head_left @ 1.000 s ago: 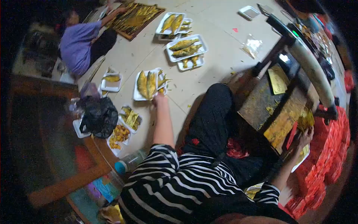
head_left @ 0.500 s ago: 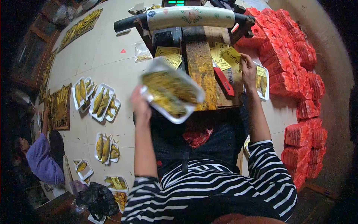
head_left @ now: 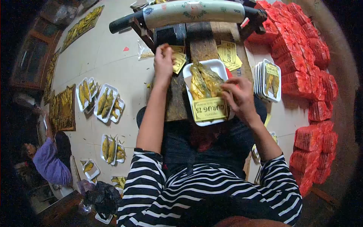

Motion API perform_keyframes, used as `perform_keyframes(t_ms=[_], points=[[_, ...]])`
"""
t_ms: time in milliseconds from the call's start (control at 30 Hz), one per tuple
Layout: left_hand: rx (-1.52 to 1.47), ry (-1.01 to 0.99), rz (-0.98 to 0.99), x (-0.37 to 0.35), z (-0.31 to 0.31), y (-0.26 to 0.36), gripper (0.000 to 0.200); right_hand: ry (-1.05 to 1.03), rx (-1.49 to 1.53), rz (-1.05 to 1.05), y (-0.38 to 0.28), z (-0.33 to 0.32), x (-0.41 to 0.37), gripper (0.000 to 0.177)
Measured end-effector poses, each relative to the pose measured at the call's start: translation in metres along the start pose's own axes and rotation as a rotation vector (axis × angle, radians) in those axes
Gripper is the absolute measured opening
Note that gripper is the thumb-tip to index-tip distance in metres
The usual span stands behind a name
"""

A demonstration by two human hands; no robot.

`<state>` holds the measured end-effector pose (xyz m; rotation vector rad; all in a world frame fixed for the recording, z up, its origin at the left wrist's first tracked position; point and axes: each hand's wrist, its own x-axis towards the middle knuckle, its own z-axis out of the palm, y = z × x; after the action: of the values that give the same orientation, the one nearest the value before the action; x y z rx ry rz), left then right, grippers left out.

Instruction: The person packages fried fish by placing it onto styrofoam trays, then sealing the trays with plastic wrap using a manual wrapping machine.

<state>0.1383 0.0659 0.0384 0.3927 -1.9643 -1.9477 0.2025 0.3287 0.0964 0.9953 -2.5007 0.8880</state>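
A white foam tray (head_left: 217, 65) of yellowish fish (head_left: 203, 81) rests on the wooden board in front of me, and a yellow printed label (head_left: 210, 109) lies across its near end. My right hand (head_left: 241, 96) is at the tray's right side, fingers curled over the fish and label's edge; what they grip, if anything, is hidden. To the left, my left hand (head_left: 164, 62) is raised beside a pile of yellow labels (head_left: 179, 62), its fingers bent together. I cannot make out anything in it.
A film roll (head_left: 193, 13) spans the far end of the board. Stacked trays (head_left: 270, 81) stand at right, before red-wrapped bundles (head_left: 293, 64). More labels (head_left: 229, 55) lie on the board. Fish trays (head_left: 106, 103) sit on the left floor, near another person (head_left: 52, 160) in purple.
The fish tray has come down onto the board and the label now lies on it. My left hand has let go of the tray and moved up to the labels. My right hand has come inward.
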Motion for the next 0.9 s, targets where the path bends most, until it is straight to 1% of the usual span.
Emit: perform_keyframes(t_ms=[33,100,133,200,233,267,300,333,367,400,433,467,500,567,600,633,700,733,767,833,900], points=[[-0.123,0.103,-0.043,0.018,0.003,0.002,0.028,0.055,0.063,0.114,0.005,-0.001,0.003,0.022],[-0.346,0.126,-0.118,0.061,0.003,-0.002,0.029,-0.038,0.126,0.294,0.025,-0.003,0.007,0.023],[-0.415,0.113,-0.178,0.082,0.005,-0.006,0.029,-0.096,0.360,0.485,0.028,-0.003,0.006,0.020],[-0.554,0.079,-0.297,0.109,0.011,-0.004,0.030,-0.109,0.363,0.521,0.037,-0.001,0.004,0.018],[-0.523,0.102,-0.261,0.114,0.013,-0.008,0.029,-0.112,0.365,0.544,0.042,0.000,0.005,0.017],[-0.489,0.118,-0.226,0.100,0.018,0.009,0.028,-0.018,0.354,0.526,0.050,0.001,0.010,0.016],[-0.453,0.129,-0.196,0.095,0.025,0.019,0.027,-0.008,0.441,0.557,0.058,-0.003,0.019,0.017],[-0.356,0.186,-0.102,0.116,0.018,-0.021,0.027,0.102,0.495,0.497,0.066,-0.001,0.030,0.020],[-0.269,0.067,-0.068,0.134,-0.004,-0.057,0.031,0.212,0.545,0.433,0.076,0.000,0.045,0.023],[-0.338,0.128,0.001,0.091,0.013,-0.015,0.038,0.266,0.694,0.485,0.090,0.004,0.059,0.026],[-0.193,0.120,-0.004,0.062,0.012,0.022,0.028,0.318,0.844,0.526,0.106,0.010,0.071,0.029],[-0.310,0.004,0.102,0.060,0.009,0.018,0.016,0.372,0.936,0.546,0.122,0.020,0.084,0.033],[-0.402,-0.056,0.072,0.056,0.005,0.026,0.014,0.421,1.030,0.565,0.137,0.031,0.096,0.036],[-0.586,-0.162,0.010,0.045,0.000,0.056,0.009,0.473,1.156,0.688,0.148,0.045,0.123,0.041],[-0.539,-0.210,-0.005,0.042,-0.001,0.070,0.006,0.366,1.288,0.650,0.149,0.044,0.130,0.042],[-0.532,-0.228,-0.034,0.042,-0.002,0.072,0.006,0.395,1.333,0.707,0.151,0.055,0.141,0.032],[-0.509,-0.266,-0.089,0.040,-0.003,0.078,0.006,0.309,1.428,0.822,0.143,0.058,0.153,0.022],[-0.496,-0.210,-0.121,0.033,-0.003,0.081,0.005,0.489,1.555,0.967,0.136,0.060,0.152,0.014],[-0.595,-0.192,-0.082,0.023,-0.004,0.080,0.004,0.379,1.743,0.850,0.137,0.054,0.146,0.013],[-0.588,-0.250,-0.068,-0.001,-0.014,0.074,0.007,0.135,2.085,0.623,0.157,0.038,0.115,0.011],[-0.538,-0.319,-0.117,-0.046,-0.029,0.060,0.013,-0.007,2.103,0.434,0.102,-0.013,0.080,0.031]])
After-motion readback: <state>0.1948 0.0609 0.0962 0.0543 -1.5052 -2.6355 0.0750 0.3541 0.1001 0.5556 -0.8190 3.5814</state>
